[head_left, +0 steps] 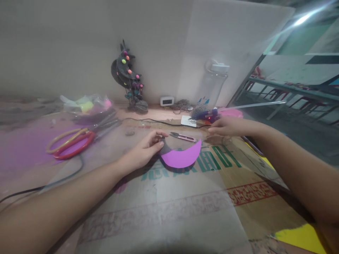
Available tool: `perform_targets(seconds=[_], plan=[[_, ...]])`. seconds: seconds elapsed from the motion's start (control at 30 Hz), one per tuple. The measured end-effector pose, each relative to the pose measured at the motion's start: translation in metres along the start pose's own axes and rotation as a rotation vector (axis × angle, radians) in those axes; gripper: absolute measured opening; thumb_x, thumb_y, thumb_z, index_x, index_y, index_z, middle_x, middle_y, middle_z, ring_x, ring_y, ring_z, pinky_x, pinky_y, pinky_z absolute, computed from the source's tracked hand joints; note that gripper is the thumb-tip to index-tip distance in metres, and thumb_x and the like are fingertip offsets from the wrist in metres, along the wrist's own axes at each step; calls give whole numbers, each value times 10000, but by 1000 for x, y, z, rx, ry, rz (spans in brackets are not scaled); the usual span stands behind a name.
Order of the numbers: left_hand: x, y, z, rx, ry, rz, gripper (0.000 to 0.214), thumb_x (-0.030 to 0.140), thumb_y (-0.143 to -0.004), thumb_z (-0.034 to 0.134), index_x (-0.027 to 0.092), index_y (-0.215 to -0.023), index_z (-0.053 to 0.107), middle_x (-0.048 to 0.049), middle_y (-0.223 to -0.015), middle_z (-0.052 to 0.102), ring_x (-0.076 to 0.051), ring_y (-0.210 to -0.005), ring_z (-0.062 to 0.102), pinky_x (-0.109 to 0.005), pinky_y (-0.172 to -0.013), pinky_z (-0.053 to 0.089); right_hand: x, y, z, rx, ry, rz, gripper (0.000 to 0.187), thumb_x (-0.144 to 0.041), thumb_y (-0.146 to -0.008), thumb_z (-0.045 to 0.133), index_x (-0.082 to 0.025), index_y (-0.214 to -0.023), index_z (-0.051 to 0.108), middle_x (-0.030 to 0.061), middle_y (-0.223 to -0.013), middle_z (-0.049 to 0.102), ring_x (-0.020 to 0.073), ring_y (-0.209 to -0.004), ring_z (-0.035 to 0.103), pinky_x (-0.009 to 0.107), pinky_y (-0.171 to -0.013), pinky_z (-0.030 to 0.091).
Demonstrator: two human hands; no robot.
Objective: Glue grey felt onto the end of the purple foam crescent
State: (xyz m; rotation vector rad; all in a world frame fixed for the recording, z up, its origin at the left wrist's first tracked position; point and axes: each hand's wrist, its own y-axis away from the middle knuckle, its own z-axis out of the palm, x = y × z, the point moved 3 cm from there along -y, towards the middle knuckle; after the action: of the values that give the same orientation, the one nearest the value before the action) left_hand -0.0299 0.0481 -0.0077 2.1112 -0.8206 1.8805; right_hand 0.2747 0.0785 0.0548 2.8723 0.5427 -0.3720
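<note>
My left hand [149, 148] pinches the left end of a crescent-shaped piece [182, 158]. Its face is bright purple, with a dark grey part near my fingertips. My right hand [225, 126] is closed at the handle of a dark blue hot glue gun [205, 115], its fingers partly blurred. A small red light glows on the gun, and a clear glue stick [259, 104] sticks out from its back. Beneath the nozzle lies a white card [188, 121]. Pink-handled thread snips [183, 137] rest just beyond the crescent.
Large scissors [72, 143] with red and tan handles lie at left, near a plastic bag [87, 106]. A dark moon-shaped ornament with coloured balls [128, 77] stands behind, beside a small digital clock [166, 101] and a clear bottle [213, 84]. A black cable [159, 121] crosses the table.
</note>
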Motion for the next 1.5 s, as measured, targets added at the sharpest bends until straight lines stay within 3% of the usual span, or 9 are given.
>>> perform_targets(seconds=[0.2, 0.33, 0.53, 0.7, 0.87, 1.17, 1.33, 1.4, 1.5], plan=[[-2, 0, 1, -30, -28, 8, 213, 268, -900, 490, 211, -1104, 508, 12, -821, 491, -131, -725, 434, -260, -655, 338, -42, 2, 2, 378, 268, -171, 224, -316, -866, 520, -206, -817, 709, 58, -837, 712, 195, -739, 618, 312, -648, 432], [-1, 2, 1, -38, -86, 10, 240, 285, -902, 487, 215, -1131, 509, -3, -880, 519, -139, -763, 449, -267, -692, 354, -86, 16, 7, 531, 72, -273, 232, -314, -893, 500, -193, -918, 696, 64, -927, 709, 204, -864, 626, 319, -746, 458], [2, 4, 2, -81, -77, 6, 247, 257, -902, 483, 230, -1144, 526, -3, -896, 532, -145, -815, 473, -272, -736, 362, -97, 16, 25, 248, -171, -248, 201, -249, -876, 518, -213, -946, 704, 28, -945, 721, 158, -833, 648, 262, -720, 482], [1, 1, -1, -66, 158, -164, 258, 197, -861, 515, 250, -1112, 542, 10, -842, 573, -125, -717, 525, -242, -633, 373, -81, 5, 31, 25, -343, -156, 244, -264, -857, 540, -208, -1044, 686, 31, -958, 704, 106, -614, 590, 228, -545, 464], [2, -2, -6, 71, 420, -303, 267, 149, -805, 535, 216, -1062, 553, 8, -750, 604, -117, -601, 566, -218, -553, 391, -84, 7, 50, -145, -473, -221, 537, -264, -766, 684, -244, -1285, 548, 6, -869, 688, 105, -579, 567, 211, -495, 446], [3, -6, -9, 109, 564, -300, 253, 77, -799, 510, 176, -1025, 564, -30, -788, 676, -130, -632, 629, -205, -547, 440, -86, -10, 79, -96, -834, -138, 349, -224, -795, 625, -187, -1134, 554, -27, -729, 615, 50, -455, 476, 158, -373, 363], [2, -6, -13, 133, 591, -309, 272, 80, -793, 519, 174, -1042, 574, -3, -724, 646, -115, -603, 604, -193, -530, 424, -94, 20, 41, 576, -659, -179, 142, -325, -861, 553, -186, -859, 582, -12, -687, 598, 82, -513, 510, 201, -471, 428], [-1, -6, -16, 148, 594, -311, 279, 95, -798, 524, 185, -1057, 574, 8, -721, 635, -107, -603, 595, -188, -535, 426, -101, 33, 36, 502, -439, -265, 250, -323, -893, 498, -182, -719, 609, 17, -676, 635, 122, -617, 584, 242, -606, 487], [-5, -8, -19, 152, 587, -293, 280, 110, -803, 524, 194, -1066, 570, 9, -753, 634, -103, -594, 585, -195, -531, 431, -97, 39, 52, 253, -216, -338, 297, -331, -931, 436, -203, -996, 696, 68, -1037, 712, 209, -967, 646, 350, -875, 497]])
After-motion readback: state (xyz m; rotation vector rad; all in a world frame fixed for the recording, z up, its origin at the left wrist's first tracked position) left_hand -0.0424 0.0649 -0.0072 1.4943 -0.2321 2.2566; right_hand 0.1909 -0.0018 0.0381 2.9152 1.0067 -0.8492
